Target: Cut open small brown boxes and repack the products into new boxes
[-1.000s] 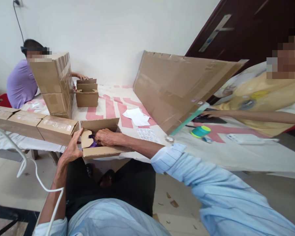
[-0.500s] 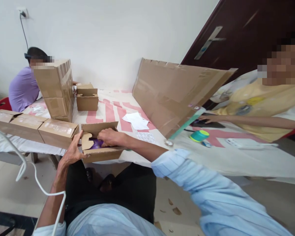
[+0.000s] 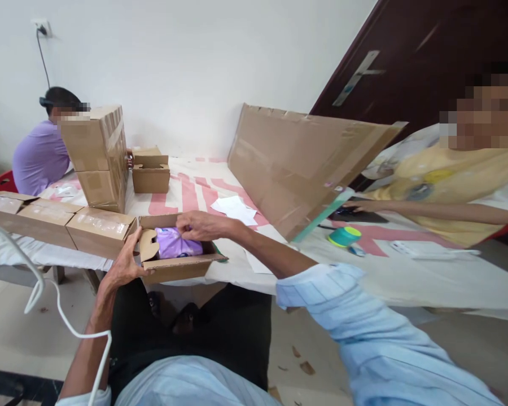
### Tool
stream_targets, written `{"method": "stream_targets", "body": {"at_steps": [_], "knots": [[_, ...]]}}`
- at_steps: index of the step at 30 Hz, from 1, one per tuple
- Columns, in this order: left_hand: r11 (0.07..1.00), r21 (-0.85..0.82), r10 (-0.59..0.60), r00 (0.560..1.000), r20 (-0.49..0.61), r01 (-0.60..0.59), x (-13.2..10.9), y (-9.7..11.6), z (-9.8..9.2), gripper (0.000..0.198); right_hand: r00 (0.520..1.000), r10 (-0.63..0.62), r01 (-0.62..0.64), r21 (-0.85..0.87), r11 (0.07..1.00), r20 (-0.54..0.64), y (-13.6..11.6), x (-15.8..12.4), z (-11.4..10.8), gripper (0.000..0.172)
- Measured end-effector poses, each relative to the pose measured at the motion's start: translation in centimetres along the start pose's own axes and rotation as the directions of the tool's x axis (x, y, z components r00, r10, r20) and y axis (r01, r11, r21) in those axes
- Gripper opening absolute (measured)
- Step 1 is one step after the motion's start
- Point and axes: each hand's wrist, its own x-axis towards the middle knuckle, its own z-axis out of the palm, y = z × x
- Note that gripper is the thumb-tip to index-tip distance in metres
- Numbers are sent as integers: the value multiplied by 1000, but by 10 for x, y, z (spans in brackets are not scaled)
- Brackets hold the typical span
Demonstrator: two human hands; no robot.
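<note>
An open cardboard box (image 3: pixel 175 273) rests at the near edge of the table, its flaps up. My left hand (image 3: pixel 129 262) grips the box's left end, thumb along the top edge and fingers against the side. Inside the box lies a purple packet (image 3: pixel 171 243) with a shiny, soft-looking surface. My right hand (image 3: pixel 201 226) is over the packet's right part, its fingers curled and pinched on the purple material. The fingertips are partly hidden.
Closed cardboard boxes (image 3: pixel 99 226) line up to the left, with a taller stack (image 3: pixel 95 163) behind. Another open box (image 3: pixel 151 179) stands farther back. White papers (image 3: pixel 235 208), a large cardboard panel (image 3: pixel 296 163) and a teal tape roll (image 3: pixel 344 235) are rightward. Two people sit at the table.
My right hand has risen slightly and moved right, and more of the purple packet shows in the box. A plain white sheet now shows where a patterned one lay. My left hand stays put.
</note>
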Motion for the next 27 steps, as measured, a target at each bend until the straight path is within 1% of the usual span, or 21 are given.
{"method": "stream_targets", "body": {"at_steps": [2,4,5,7,9,11,13,14,16,18,20,22,23,25,27], "knots": [[1000,-11,-16,1000,19,16,-1,1,-5,131,995,-37,48,125,991,-91,3,-11,-21,10],[999,-27,-28,998,51,29,-3,4,-15,129,985,-32,71,229,971,-170,4,-22,-39,8],[999,-34,-25,998,63,27,-3,8,-22,125,979,-19,75,274,959,-203,4,-27,-47,8],[999,-32,11,999,50,-10,-1,19,-36,109,966,14,80,353,932,-258,4,-33,-57,11],[996,-2,94,996,-2,-94,6,36,-48,95,950,42,100,428,898,-309,3,-33,-60,14],[979,36,203,979,-28,-202,20,57,-54,95,941,53,129,498,858,-335,4,-28,-57,17],[952,56,300,954,14,-300,36,78,-53,101,941,54,150,555,818,-334,4,-19,-52,22],[941,56,332,942,44,-334,44,87,-51,100,941,55,158,580,799,-333,4,-15,-50,24],[933,22,357,932,70,-359,58,101,-47,86,932,78,173,623,763,-355,4,-8,-46,31],[940,-55,337,941,23,-336,69,109,-45,66,888,131,224,664,713,-441,3,-5,-46,41],[936,-178,293,953,-77,-303,79,112,-46,57,826,169,328,702,632,-537,1,-6,-46,52],[909,-305,238,954,-180,-285,90,114,-47,57,782,154,441,711,549,-604,1,-5,-46,60],[891,-358,210,952,-221,-279,96,114,-48,58,772,135,476,705,525,-621,1,-3,-45,61],[868,-421,156,950,-271,-262,108,112,-48,60,753,123,505,687,522,-646,5,5,-39,66],[864,-445,109,951,-290,-235,120,107,-47,61,745,170,485,699,526,-645,13,19,-32,71]]}}
